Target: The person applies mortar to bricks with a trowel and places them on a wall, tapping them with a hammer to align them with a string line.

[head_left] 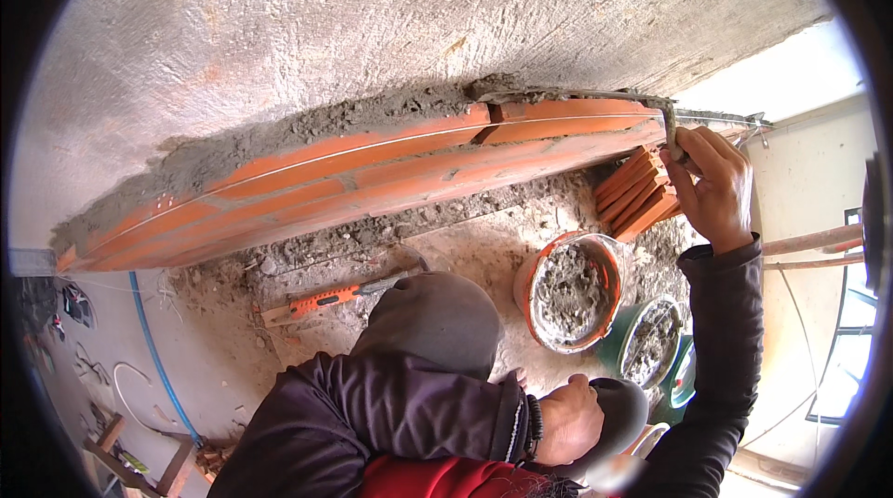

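The right hand (714, 184) is closed around the handle end of a trowel (670, 120), thumb and fingers wrapped on it with little gap left. The handle stands roughly upright in the view, below the near end of the blade. The blade's long axis runs left to right along the top of the brickwork, its far end pointing left, away from the hand. It is seen nearly edge-on and coated in grey, so its outline is probably slim but hard to make out.

The trowel lies just behind the top edge of a short orange brick (572, 122), beside the rough wall. A dark gap parts this brick from the longer run of bricks (363, 156) to its left; mortar (344, 115) fills the space between that run and the wall. A taut string (279, 176) crosses the brick faces.

Below the right hand, a stack of loose bricks (637, 193) sits tilted. Nearer stand an orange bucket (534, 298) and a green bucket (612, 345), both holding mortar.

The left hand (569, 421) is at the person's right knee (621, 412), fingers bent; whether it holds anything, I cannot tell. An orange-handled tool (326, 301) lies on the floor, left of the other knee (433, 323).
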Available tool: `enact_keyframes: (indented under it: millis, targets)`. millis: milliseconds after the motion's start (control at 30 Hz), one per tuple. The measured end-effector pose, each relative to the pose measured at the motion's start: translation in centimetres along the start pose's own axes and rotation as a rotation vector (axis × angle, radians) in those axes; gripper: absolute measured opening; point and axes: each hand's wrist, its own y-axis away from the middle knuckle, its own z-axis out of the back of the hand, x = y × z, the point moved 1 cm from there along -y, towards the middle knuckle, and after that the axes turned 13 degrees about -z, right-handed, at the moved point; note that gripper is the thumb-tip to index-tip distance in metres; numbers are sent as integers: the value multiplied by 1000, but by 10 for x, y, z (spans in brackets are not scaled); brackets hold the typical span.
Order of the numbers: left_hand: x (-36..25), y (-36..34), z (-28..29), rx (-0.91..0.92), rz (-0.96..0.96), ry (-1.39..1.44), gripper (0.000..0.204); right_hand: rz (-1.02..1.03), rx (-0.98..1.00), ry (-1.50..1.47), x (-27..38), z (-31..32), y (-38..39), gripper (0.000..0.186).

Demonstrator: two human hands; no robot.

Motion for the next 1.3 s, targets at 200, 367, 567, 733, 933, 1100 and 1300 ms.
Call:
enact_keyframes:
  millis: [200,367,567,733,933,1100,1300]
  targets:
    - [0,-1,-5,-33,16,-22,20,-4,-4,-29,-1,-6,4,20]
    - [1,1,-2,-42,20,-13,21,22,-50,-35,8,-9,4,19]
    - [0,0,-7,-66,31,-24,22,39,-88,-12,19,-7,2,20]
    - [1,1,-6,-61,42,-24,22,2,-85,9,16,-5,6,20]
    - [2,1,-3,-36,48,-6,21,14,-119,7,18,-5,11,20]
    - [-1,4,-4,-68,50,-60,21,-9,-135,-32,22,-3,12,18]
    - [-2,-1,-7,-20,72,-51,20,59,-139,119,27,-2,10,18]
